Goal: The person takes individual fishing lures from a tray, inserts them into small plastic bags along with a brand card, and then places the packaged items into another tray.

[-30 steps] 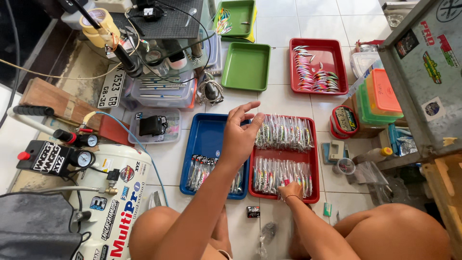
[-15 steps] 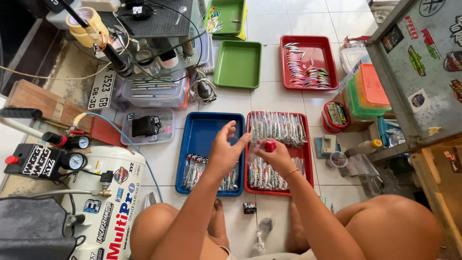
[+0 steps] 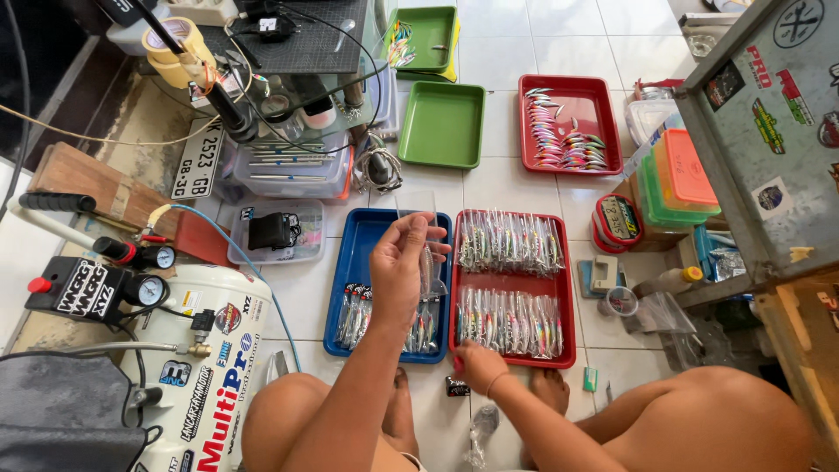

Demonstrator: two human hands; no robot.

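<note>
My left hand point(image 3: 398, 262) is raised over the blue tray point(image 3: 347, 262) and holds a clear plastic sleeve point(image 3: 426, 236) with a fishing lure in it. A few bagged lures point(image 3: 354, 315) lie in the blue tray. To its right, the red tray point(image 3: 568, 288) holds two rows of several bagged lures point(image 3: 507, 240). My right hand point(image 3: 479, 365) rests curled at the red tray's near left corner; its grip is hidden. My bare knees and feet frame the lower edge of the view.
A green tray point(image 3: 441, 122) and a second red tray point(image 3: 527, 131) with loose lures lie farther away. A white air compressor point(image 3: 205, 376) stands at left, stacked coloured boxes point(image 3: 682, 179) and a metal cabinet point(image 3: 769, 131) at right. A small black item point(image 3: 456, 386) lies by my feet.
My hands were together over the seam of the two trays. Now my right hand has dropped to the red tray's near corner, while my left has lifted the clear sleeve.
</note>
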